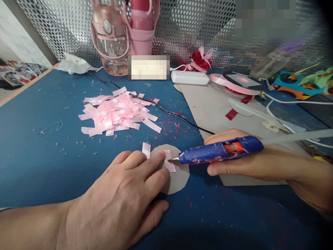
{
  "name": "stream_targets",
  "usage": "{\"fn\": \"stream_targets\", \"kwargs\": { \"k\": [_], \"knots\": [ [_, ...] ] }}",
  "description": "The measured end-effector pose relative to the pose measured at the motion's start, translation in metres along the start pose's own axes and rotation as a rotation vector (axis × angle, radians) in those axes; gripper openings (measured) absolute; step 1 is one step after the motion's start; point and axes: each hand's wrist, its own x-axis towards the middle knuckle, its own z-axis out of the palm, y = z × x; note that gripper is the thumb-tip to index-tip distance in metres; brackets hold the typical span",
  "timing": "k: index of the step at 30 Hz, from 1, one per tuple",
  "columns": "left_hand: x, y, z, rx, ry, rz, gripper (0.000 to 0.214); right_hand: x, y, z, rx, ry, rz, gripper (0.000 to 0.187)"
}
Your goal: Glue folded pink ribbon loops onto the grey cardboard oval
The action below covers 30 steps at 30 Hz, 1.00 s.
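Note:
A round grey card disc lies on the blue table in front of me. My left hand rests palm down over its left side, fingers stretched out and thumb apart. The index fingertip presses on a short pale pink ribbon piece lying on the disc. Another ribbon piece sticks out beyond the fingers; its lower end is hidden. In my right hand is a blue glue gun, its metal tip at the ribbon piece on the disc. Most of the right fingers are behind the gun.
Behind the disc lies a heap of pink ribbon pieces. A black cord crosses the table. Grey card, a ribbon roll and a white power strip are at the right. Pink bottles stand by the perforated metal panel.

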Motion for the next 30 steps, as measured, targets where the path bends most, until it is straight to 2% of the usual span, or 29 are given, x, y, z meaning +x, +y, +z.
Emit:
{"fn": "stream_targets", "kwargs": {
  "k": [21, 30],
  "knots": [
    [0.0016, -0.0004, -0.0011, 0.003, -0.017, -0.004, 0.021, -0.0009, 0.0043, -0.0004, -0.063, 0.007, -0.067, 0.034],
    [0.0008, 0.0001, -0.0018, -0.001, -0.013, -0.005, 0.021, -0.0005, -0.0002, 0.0005, -0.024, 0.019, -0.039, 0.032]
  ]
}}
